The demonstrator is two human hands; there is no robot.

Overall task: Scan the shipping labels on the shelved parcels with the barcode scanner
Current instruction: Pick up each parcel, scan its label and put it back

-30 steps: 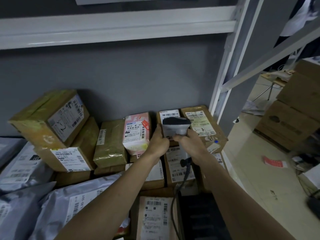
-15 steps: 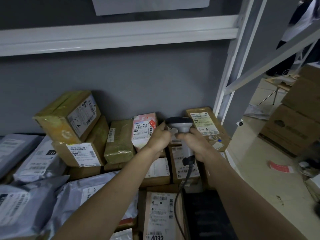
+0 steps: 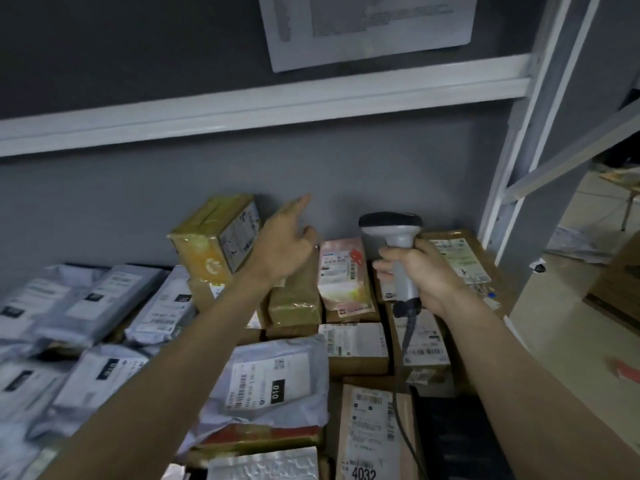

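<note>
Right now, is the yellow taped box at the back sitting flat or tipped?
Tipped. The yellow taped box rests tilted atop another parcel, label face angled right, behind the raised left hand.

A printed paper sheet (image 3: pixel 370 27) hangs on the grey wall (image 3: pixel 121 202) above a white shelf beam (image 3: pixel 263 109), while brown cartons (image 3: pixel 620 289) and a red scrap (image 3: pixel 625 370) sit on the pale floor (image 3: pixel 568 327) at right.

Grey scanner (image 3: pixel 398 251), yellow-taped box (image 3: pixel 214 237), pink parcel (image 3: pixel 343 271), grey mailer (image 3: pixel 270 379)
</note>
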